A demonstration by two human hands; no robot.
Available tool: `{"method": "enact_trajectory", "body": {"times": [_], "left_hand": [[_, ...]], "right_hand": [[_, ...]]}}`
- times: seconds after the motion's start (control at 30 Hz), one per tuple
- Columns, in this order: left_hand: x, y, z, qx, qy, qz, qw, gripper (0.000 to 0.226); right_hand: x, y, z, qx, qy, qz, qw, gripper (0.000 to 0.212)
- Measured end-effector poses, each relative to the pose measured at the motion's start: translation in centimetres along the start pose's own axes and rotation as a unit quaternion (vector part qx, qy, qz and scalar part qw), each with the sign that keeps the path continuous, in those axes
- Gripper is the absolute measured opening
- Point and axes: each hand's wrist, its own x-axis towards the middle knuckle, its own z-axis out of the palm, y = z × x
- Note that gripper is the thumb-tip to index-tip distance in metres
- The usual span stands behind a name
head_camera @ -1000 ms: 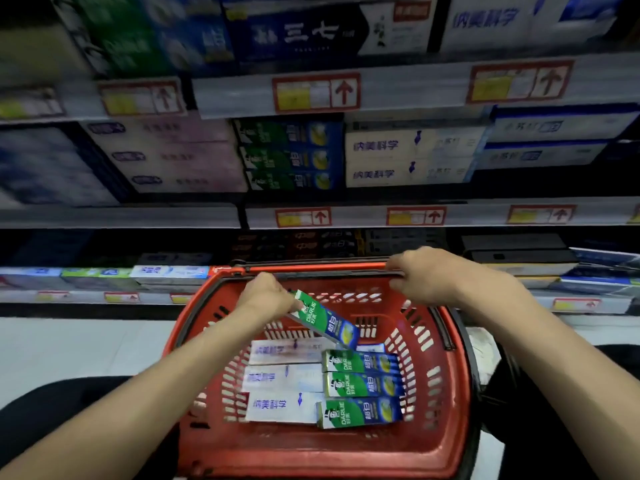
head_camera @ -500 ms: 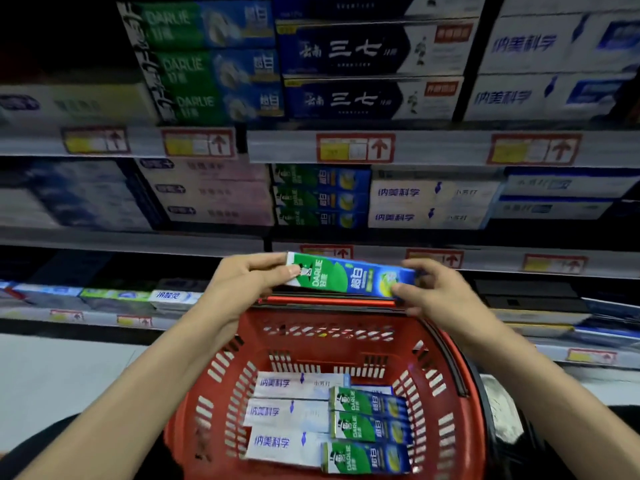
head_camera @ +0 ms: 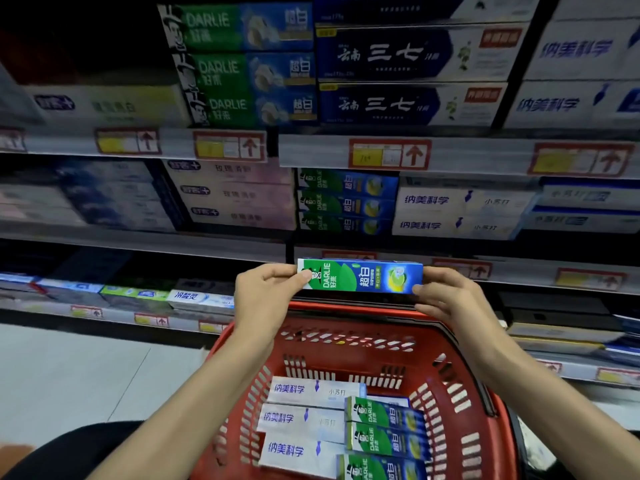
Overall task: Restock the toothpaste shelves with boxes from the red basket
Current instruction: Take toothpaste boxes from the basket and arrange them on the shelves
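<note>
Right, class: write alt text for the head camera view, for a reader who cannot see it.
The left hand and right hand hold a green-and-blue Darlie box level by its ends above a red basket of more toothpaste boxes, facing stocked shelves.

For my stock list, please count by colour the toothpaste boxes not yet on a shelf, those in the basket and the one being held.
Green boxes in the red basket: 3
White boxes in the basket: 3
Held green box, between left hand and right hand: 1
Total: 7
Counting only boxes that show.
</note>
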Motion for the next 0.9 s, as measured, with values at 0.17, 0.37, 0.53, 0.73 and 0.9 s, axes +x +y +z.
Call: {"method": "enact_trajectory", "body": {"times": [0.17, 0.37, 0.53, 0.73, 0.9], "left_hand": [[2.0, -0.1, -0.6, 0.051, 0.012, 0.015, 0.999, 0.016], [4.8, 0.8, -0.7, 0.106, 0.021, 0.042, 0.993, 0.027], [7.2, 1.5, 0.9, 0.084, 0.019, 0.045, 0.995, 0.038], [9.2, 1.1, 2.7, 0.093, 0.004, 0.032, 0.995, 0.035], [9.8, 0.6, 3.1, 0.146, -0.023, 0.013, 0.989, 0.050]], "right_hand": [[0.6, -1.4, 1.9, -0.086, -0.066, -0.033, 0.994, 0.041], [2.8, -3.6, 3.2, -0.135, -0.081, -0.062, 0.986, 0.045], [5.3, -3.7, 3.2, -0.115, -0.065, -0.033, 0.991, 0.095], [6.7, -3.1, 3.8, -0.128, -0.075, -0.028, 0.989, 0.096], [7.5, -2.6, 3.8, -0.123, -0.053, -0.021, 0.991, 0.099]]}}
